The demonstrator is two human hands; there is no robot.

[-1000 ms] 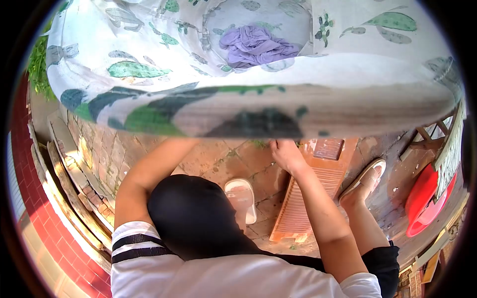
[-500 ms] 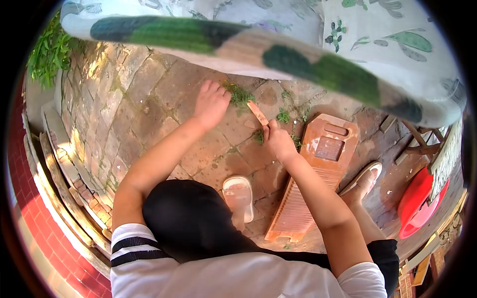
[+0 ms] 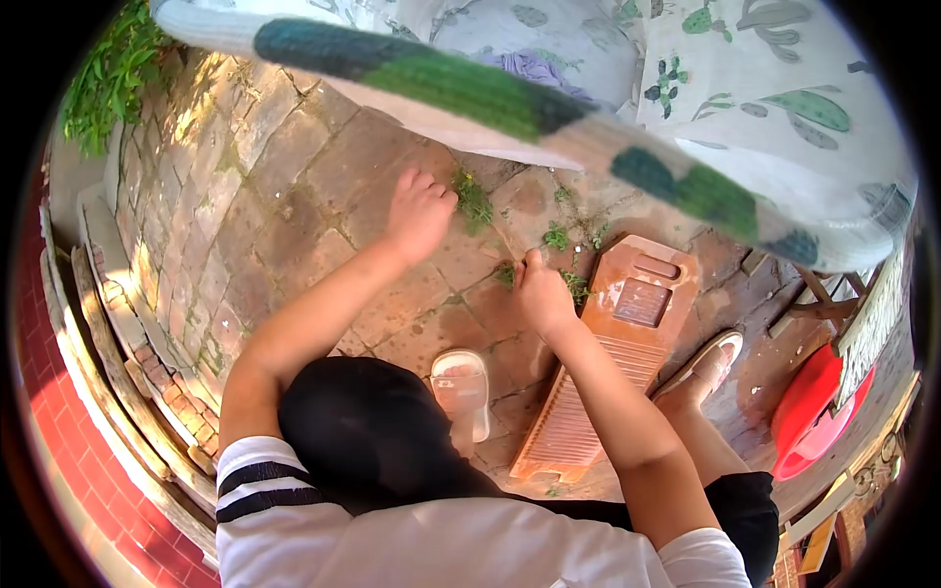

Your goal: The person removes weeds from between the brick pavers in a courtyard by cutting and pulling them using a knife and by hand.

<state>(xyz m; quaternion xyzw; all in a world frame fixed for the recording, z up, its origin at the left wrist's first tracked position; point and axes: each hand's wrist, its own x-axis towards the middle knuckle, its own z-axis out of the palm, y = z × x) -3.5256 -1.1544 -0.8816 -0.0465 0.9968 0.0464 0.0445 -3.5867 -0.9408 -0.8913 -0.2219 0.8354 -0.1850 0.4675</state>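
Observation:
My left hand (image 3: 421,214) hovers above the paving, left of a small green weed (image 3: 474,201); its fingers are curled, and what they may hold is hidden. My right hand (image 3: 541,299) is closed on a thin flat strip (image 3: 509,240), seen nearly edge-on and pointing up-left. Right of this hand, an orange-brown ribbed washboard (image 3: 588,392) lies on the ground, partly behind my right forearm. Small weeds (image 3: 556,235) grow between the stones near its upper end.
A white cactus-print fabric hamper (image 3: 725,147) spans the top, with purple cloth (image 3: 534,67) inside. At right are a red basin (image 3: 809,412) and a wooden stand (image 3: 828,306). Planks (image 3: 108,363) line the left side. My sandalled feet (image 3: 461,392) flank the washboard.
The hamper's rim has swung upward, uncovering both hands and the weeds. Since half a second ago, my right hand has moved slightly down-left and the strip has turned edge-on.

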